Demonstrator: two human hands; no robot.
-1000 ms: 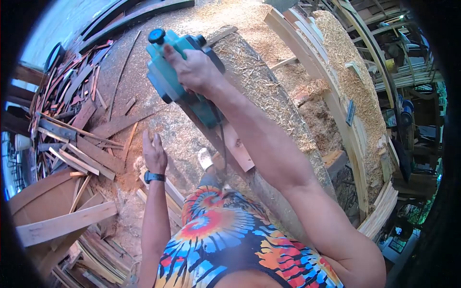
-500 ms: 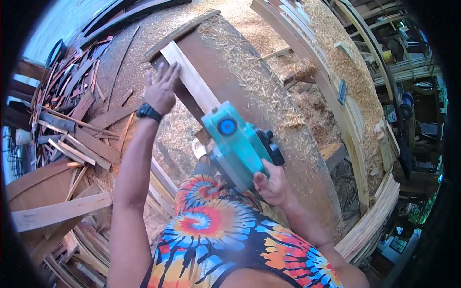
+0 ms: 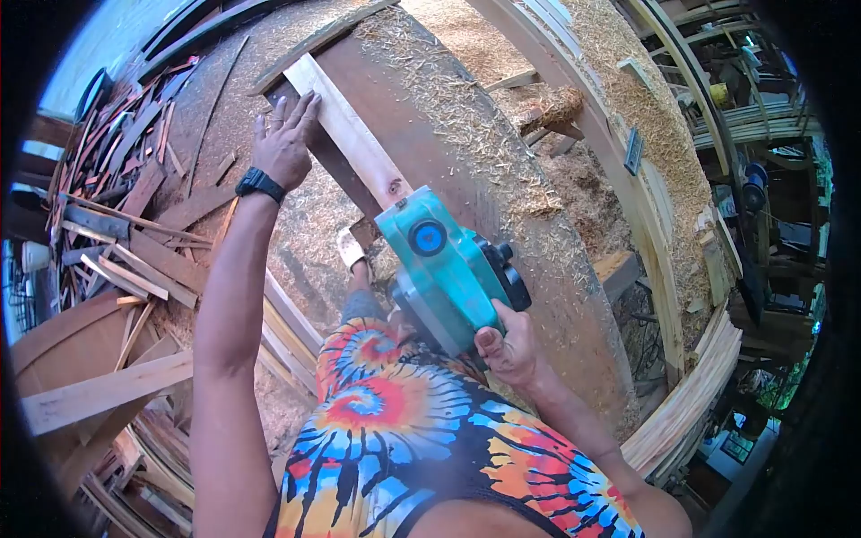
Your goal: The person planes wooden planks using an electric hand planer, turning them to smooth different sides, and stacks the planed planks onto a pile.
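Observation:
A teal power planer [image 3: 444, 269] with a blue knob rests on the near end of a pale wooden board [image 3: 345, 130]. My right hand [image 3: 509, 345] is wrapped round the planer's rear handle. Near the board's far end, my left hand [image 3: 285, 143], with a dark watch on the wrist, has its fingers spread, the fingertips at the board's left edge. The board lies along the left side of a brown workbench [image 3: 395, 99], its far end against a cross strip [image 3: 327, 40]. The planer hides the board's near end.
Wood shavings [image 3: 466, 134] cover the bench's right side. Long curved planks [image 3: 628, 188] stand to the right, with a small blue tool [image 3: 634, 151] on them. Scrap wood [image 3: 134, 179] is heaped at the left. A cut beam [image 3: 108, 390] juts in at the lower left.
The planer has come back from the board's far end to its near end, still in my right hand. My left hand has moved up and forward to the board's far end.

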